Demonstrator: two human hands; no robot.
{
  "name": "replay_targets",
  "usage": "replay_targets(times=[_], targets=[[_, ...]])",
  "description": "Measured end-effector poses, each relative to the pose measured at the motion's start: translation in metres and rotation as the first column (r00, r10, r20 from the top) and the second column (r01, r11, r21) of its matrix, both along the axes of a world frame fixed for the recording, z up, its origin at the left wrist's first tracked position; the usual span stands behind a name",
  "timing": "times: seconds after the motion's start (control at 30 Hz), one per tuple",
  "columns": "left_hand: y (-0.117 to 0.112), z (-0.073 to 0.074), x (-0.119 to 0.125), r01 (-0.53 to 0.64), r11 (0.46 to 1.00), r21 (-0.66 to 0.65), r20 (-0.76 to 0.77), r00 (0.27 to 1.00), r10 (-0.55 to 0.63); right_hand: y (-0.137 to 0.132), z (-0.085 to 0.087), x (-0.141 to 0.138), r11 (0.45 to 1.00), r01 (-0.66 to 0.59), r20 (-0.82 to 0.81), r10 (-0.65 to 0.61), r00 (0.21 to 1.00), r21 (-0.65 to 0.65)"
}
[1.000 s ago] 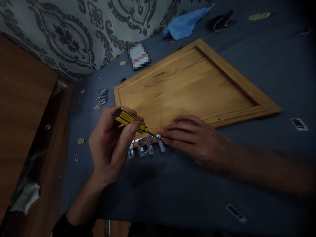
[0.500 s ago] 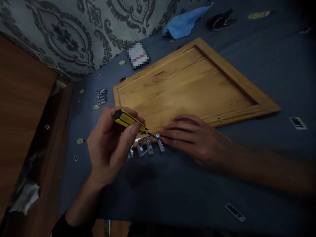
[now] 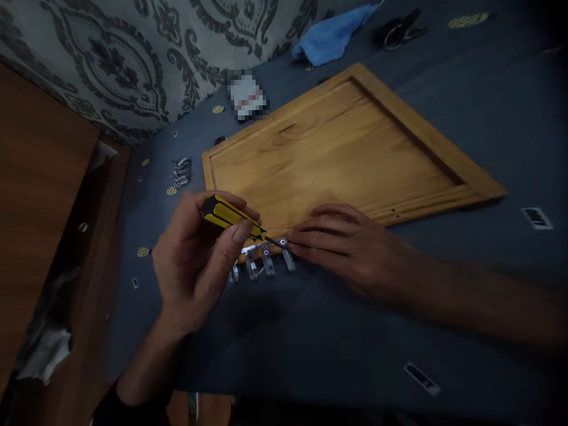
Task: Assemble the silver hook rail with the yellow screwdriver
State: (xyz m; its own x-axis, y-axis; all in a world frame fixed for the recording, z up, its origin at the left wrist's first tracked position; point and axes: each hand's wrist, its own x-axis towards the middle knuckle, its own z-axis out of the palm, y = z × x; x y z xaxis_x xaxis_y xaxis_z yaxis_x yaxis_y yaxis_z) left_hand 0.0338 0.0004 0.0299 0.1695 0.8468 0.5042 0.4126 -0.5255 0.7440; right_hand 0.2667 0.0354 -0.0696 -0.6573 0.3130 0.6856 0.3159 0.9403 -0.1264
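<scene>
A yellow-and-black screwdriver [image 3: 233, 219] is gripped in my left hand [image 3: 190, 260], thumb along its handle. Its shaft slants down to the right, and its tip is by a screw at the end of a metal hook rail [image 3: 267, 253]. This rail with several hooks lies along the near edge of a wooden panel [image 3: 319, 160]. My right hand [image 3: 350, 245] rests over that edge, fingers close together, fingertips pressed at the right end of the rail; its thumb is hidden. Part of the rail's left end is behind my left hand.
More metal hooks [image 3: 181, 171] lie left of the panel. Behind it are a small blurred box [image 3: 247, 96], a blue cloth [image 3: 335, 38] and a dark clamp-like object [image 3: 398, 32]. A patterned wall [image 3: 119, 65] bounds the back, wooden furniture [image 3: 44, 136] the left.
Both hands keep almost the same place. The screwdriver handle has shifted very slightly left in my left hand, and the whole view has moved a little.
</scene>
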Motion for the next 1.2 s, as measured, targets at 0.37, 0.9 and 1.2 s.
replay_targets(times=[0.37,0.9,1.2], targets=[[-0.0016,0.0029,-0.0006,-0.013,1.0,0.001,0.022,1.0,0.013,-0.0002,0.0,0.0018,1.0,-0.006,0.03,0.007,1.0,-0.031],[-0.0027,-0.0005,-0.0009,0.019,0.998,-0.052,0.063,0.998,-0.015,-0.0009,0.0008,0.0041,0.997,-0.002,0.092,0.009,0.996,-0.077],[0.0005,0.0007,-0.005,0.044,0.997,0.06,-0.084,0.996,-0.039,-0.0005,0.0034,0.0021,1.0,-0.002,0.027,0.003,1.0,-0.017]])
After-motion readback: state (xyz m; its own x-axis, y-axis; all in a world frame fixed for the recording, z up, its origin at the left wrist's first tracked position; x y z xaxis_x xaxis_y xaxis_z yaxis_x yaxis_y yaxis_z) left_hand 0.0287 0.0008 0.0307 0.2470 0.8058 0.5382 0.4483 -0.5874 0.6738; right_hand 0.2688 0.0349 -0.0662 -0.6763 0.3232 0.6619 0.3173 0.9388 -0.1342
